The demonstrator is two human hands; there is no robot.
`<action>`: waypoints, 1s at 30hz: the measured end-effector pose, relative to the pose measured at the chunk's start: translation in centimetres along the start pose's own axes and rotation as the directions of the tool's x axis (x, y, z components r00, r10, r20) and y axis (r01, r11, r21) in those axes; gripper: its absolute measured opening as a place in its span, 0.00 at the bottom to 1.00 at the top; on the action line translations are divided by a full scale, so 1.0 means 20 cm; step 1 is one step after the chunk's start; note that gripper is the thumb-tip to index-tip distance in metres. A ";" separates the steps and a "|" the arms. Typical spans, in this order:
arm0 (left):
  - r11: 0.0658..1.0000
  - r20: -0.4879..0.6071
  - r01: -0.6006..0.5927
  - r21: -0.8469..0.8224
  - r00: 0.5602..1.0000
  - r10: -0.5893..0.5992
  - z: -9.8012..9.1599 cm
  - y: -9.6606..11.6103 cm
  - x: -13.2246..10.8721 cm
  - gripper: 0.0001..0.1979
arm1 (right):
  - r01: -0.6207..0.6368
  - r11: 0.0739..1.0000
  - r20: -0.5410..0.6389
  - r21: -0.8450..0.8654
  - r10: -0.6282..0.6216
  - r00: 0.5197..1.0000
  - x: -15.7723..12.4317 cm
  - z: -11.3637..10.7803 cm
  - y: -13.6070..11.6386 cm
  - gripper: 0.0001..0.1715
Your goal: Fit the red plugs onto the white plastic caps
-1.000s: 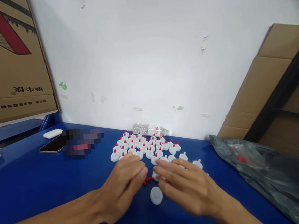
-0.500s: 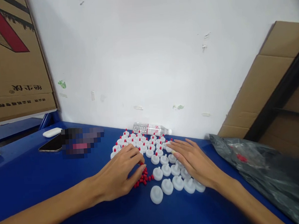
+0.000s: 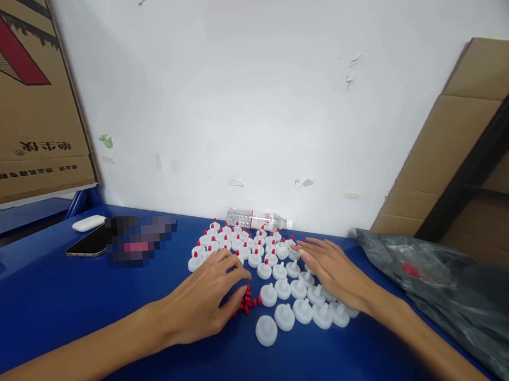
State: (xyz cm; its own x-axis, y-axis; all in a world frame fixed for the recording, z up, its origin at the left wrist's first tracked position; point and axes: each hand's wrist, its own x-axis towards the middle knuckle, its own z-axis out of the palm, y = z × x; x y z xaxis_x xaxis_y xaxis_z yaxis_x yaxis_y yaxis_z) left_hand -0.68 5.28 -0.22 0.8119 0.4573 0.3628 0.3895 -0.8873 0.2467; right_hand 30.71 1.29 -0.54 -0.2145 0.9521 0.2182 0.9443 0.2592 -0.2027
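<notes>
- Because each broad round base offers a steady footing, the white spouted caps (image 3: pixel 284 317) presumably stand spout-up by design, grouped on the near right part of the blue tabletop (image 3: pixel 230 364).
- Red-tipped caps (image 3: pixel 255 260) form a packed block farther back and to the left; the arrangement seems to keep the two kinds distinct.
- Loose red tips (image 3: pixel 246 303) lie heaped between the left hand (image 3: pixel 217 287) and the nearer caps, a position that likely shortens the reach.
- Left hand: palm down, fingers curved, a narrow gap between thumb and forefinger; nothing shows in the gap, and the space beneath the palm is hidden.
- Right hand (image 3: pixel 333 271): fingers extended over the right edge of the caps, gripping nothing visible; contact cannot be confirmed. So flat a pose would suit upright pieces that topple easily.
- Clear bottle (image 3: pixel 260 219): on its side behind the block, near the wall (image 3: pixel 253 98), probably out of the hands' way.
</notes>
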 end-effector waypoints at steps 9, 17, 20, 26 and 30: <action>1.000 -0.039 -0.025 -0.010 0.999 0.025 0.00 -0.01 0.01 0.11 | 0.066 0.998 -0.174 -0.021 -0.068 0.982 0.02 -0.03 -0.01 0.27; 0.995 -0.166 -0.096 -0.034 0.982 0.089 -0.01 0.05 0.01 0.10 | 0.465 0.876 -0.445 -0.127 -0.470 0.762 -0.05 -0.03 -0.30 0.07; 0.988 -0.151 -0.154 -0.024 0.977 0.148 0.01 0.07 0.00 0.06 | 0.643 0.742 -0.424 -0.189 -0.652 0.629 -0.08 0.02 -0.44 0.07; 0.956 -0.111 -0.274 0.105 0.952 0.285 0.00 0.10 -0.01 0.06 | 0.666 0.697 -0.451 -0.266 -0.701 0.553 -0.09 0.00 -0.50 0.06; 0.967 -0.130 -0.252 -0.029 0.960 0.246 -0.01 0.10 -0.01 0.09 | 0.664 0.658 -0.430 -0.356 -0.746 0.508 -0.08 -0.03 -0.50 0.10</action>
State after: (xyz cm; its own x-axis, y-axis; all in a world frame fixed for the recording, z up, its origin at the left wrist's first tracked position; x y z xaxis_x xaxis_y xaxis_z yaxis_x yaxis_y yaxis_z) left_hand -0.11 3.40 0.45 0.8191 0.2286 0.5261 0.1598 -0.9718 0.1734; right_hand 21.77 -2.97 1.62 -0.7063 0.2207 0.6727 0.5672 0.7450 0.3510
